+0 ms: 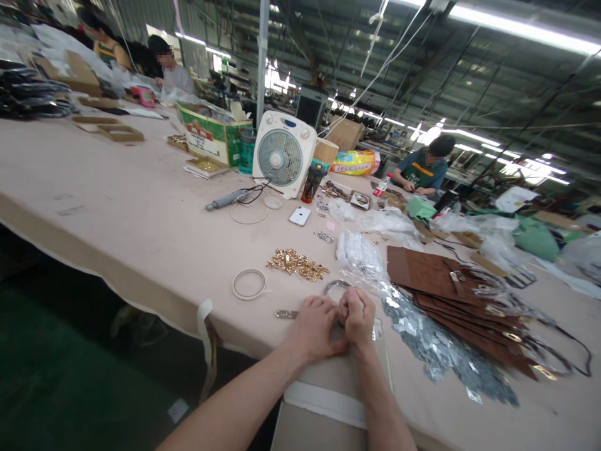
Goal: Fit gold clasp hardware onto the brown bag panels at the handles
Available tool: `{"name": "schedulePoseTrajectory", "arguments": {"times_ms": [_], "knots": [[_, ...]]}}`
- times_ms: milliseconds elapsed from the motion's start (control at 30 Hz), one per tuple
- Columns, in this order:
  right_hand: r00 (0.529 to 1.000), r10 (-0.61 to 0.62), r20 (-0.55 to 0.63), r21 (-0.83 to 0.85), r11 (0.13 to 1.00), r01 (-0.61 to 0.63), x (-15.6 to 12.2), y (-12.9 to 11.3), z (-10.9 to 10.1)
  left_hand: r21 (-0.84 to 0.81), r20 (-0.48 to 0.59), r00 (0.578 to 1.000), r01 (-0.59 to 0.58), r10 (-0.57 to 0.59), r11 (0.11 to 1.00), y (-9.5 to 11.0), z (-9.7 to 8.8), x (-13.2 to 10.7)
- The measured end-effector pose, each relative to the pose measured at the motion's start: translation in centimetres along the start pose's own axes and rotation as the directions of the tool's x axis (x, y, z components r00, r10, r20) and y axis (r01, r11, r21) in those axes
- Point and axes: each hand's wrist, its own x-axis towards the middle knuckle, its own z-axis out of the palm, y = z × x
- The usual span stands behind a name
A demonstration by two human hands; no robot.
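My left hand [317, 329] and my right hand [357, 313] meet at the near edge of the table. The fingers of both are bent and closed; what they pinch is hidden. Just beyond them curves a dark ring-shaped strap or cord [334, 284]. Out from beside my left hand pokes a flat metal strip [284, 314] with a slot. Under my wrists lies a grey-beige flat panel [328, 379] with a pale band across it. Gold-coloured small hardware pieces [297, 264] are heaped beyond my hands, and a roll of tape [248, 284] sits to their left.
Brown leather-like pieces [451, 282] are stacked at right, beside many thin silvery plates [436, 338] and clear plastic wrapping [361, 254]. Farther back are a phone [300, 216], an electric screwdriver [226, 200], a box fan [283, 155] and a carton [211, 139]. Several people work beyond.
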Motion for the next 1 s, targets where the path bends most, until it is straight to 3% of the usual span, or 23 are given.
{"name": "schedulePoseTrajectory", "arguments": {"times_ms": [67,200,400,533,767,867,1000], "knots": [[0.998,0.038,-0.058,0.147,0.989,-0.03,-0.2,0.3,0.0,-0.044,-0.029,1.0,-0.004,0.002,0.999,-0.2,0.3,-0.1],[0.984,0.037,-0.174,0.346,0.938,0.026,-1.1,0.1,-0.5,-0.159,-0.114,0.992,0.03,-0.049,0.987,-1.4,0.6,-0.7],[0.966,0.049,-0.254,0.456,0.887,0.075,-1.6,0.0,-0.8,-0.248,-0.093,0.989,0.087,-0.113,0.965,-3.1,-2.1,-2.9],[0.953,0.096,-0.289,0.461,0.886,0.051,-1.1,-0.4,0.0,-0.262,-0.113,0.977,0.148,-0.183,0.954,-3.4,-3.3,-4.1],[0.975,0.119,-0.188,0.472,0.882,-0.017,0.4,-0.8,3.9,-0.26,-0.136,0.979,0.109,-0.149,0.959,-3.5,-3.4,-4.2],[0.965,0.206,-0.164,0.454,0.884,-0.111,1.6,0.2,4.9,-0.278,-0.118,0.976,0.146,-0.185,0.949,-3.9,-3.3,-4.0],[0.925,0.364,-0.112,0.511,0.819,-0.261,3.0,1.3,5.1,-0.297,-0.086,0.972,0.184,-0.219,0.937,-4.4,-3.0,-3.6]]}}
